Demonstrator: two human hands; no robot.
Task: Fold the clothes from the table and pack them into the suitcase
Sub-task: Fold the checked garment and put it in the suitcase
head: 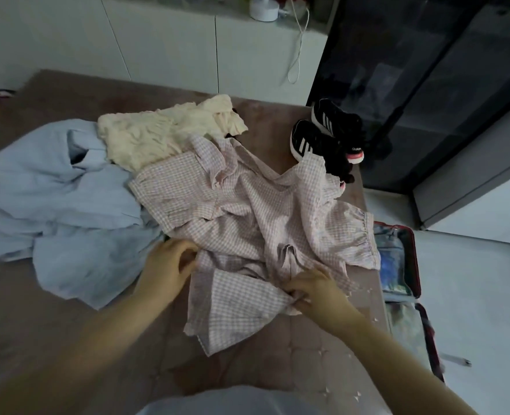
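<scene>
A person's left hand (169, 262) and right hand (313, 290) are working a pink checked garment (247, 205) lying in the middle of a brown padded surface (23, 295). The left hand's fingers are curling around the garment's left edge, and the right hand is pinching a fold near its lower hem.

The surface's right edge is running just beside an open suitcase (415, 256) lying on the pale floor (472, 295), and a ruffled part of the checked garment is reaching that edge. Bare surface is showing in front of the person and along the far left strip. White cabinets (172, 49) are standing behind the far edge, and a dark glass cabinet (427, 85) is closing in the far right corner.

The checked garment is lying crumpled and spread wide, with gathered ruffles at the right and one flat panel hanging toward the person.

Three garments are lying on the surface: the checked one, a light blue garment (53, 190) bunched to its left and touching it, and a cream garment (157, 133) crumpled behind, overlapping both. Two black shoes (322, 136) (white stripes, pink at the heel) are sitting at the far right corner, touching the checked cloth. One suitcase is in view, holding something bluish too blurred to identify.
</scene>
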